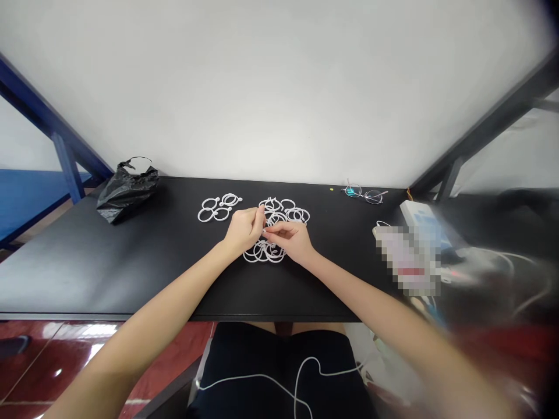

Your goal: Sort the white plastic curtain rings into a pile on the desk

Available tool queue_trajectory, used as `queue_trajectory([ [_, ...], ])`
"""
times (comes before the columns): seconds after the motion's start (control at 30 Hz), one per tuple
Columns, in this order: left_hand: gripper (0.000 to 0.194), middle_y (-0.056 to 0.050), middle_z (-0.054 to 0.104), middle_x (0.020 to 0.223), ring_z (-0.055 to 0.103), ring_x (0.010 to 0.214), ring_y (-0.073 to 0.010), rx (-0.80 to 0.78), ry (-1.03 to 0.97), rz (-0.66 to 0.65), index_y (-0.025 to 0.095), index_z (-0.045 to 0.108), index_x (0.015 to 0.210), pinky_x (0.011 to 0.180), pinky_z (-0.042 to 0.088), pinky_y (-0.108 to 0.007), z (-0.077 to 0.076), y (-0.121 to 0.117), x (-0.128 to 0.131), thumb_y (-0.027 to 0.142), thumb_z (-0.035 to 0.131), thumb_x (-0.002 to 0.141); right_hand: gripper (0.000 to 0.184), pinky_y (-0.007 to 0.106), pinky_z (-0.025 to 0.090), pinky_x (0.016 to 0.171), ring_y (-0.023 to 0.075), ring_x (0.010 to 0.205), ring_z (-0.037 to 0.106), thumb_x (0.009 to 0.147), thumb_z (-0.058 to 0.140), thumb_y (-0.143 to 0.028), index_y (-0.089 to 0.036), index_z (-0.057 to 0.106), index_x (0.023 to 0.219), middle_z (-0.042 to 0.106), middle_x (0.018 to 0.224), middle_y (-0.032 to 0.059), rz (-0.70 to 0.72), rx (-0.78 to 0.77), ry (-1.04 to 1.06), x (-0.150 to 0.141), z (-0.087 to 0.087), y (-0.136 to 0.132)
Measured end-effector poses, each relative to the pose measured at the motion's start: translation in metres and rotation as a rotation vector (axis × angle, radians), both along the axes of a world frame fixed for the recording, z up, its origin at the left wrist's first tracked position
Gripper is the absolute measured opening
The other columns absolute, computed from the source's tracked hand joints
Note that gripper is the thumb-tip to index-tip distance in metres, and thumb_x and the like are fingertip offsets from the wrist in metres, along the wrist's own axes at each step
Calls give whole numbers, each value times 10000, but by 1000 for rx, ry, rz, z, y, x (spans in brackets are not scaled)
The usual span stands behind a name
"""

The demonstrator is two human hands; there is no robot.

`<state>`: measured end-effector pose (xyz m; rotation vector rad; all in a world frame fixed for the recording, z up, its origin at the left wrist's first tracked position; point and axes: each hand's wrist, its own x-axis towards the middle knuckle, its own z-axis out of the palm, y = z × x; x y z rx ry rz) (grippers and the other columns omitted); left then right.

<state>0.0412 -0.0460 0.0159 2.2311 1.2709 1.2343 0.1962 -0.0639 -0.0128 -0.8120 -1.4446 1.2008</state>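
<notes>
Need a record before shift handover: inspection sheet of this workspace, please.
Surface: black tabletop, lit glare at left
Job's things: white rings with small end knobs, one group left of the hands, more around them
Clutter: black plastic bag, glasses, white-and-blue box
Grippers: left hand and right hand meet at a small white part; grip unclear
Cables: white cable across the lap
Surroundings: pale wall, red glossy floor; right side blurred
</notes>
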Motion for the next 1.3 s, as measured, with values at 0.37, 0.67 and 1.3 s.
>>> queue_trajectory([
  [0.37,390,-31,564,659,503,604,-142,15,76,-76,181,538,687,617,377,-279,-1,3,-5,341,339,982,175,328,601,682,185,715,703,767,745,-375,-213,745,832,741,801,34,-123,115,-61,1,-4,-1],
  [0.67,336,0,580,664,515,607,-132,-166,-82,28,185,600,805,607,395,-243,-1,25,-21,463,461,933,179,297,565,598,183,708,685,817,677,-381,-208,716,842,733,822,54,-361,130,-117,6,3,5],
  [1.3,147,-88,536,875,540,840,-243,-133,243,404,176,575,864,836,451,-378,-31,70,-90,317,569,822,131,277,549,563,179,733,684,830,650,-328,-214,702,868,728,849,51,-367,129,-153,7,5,3],
])
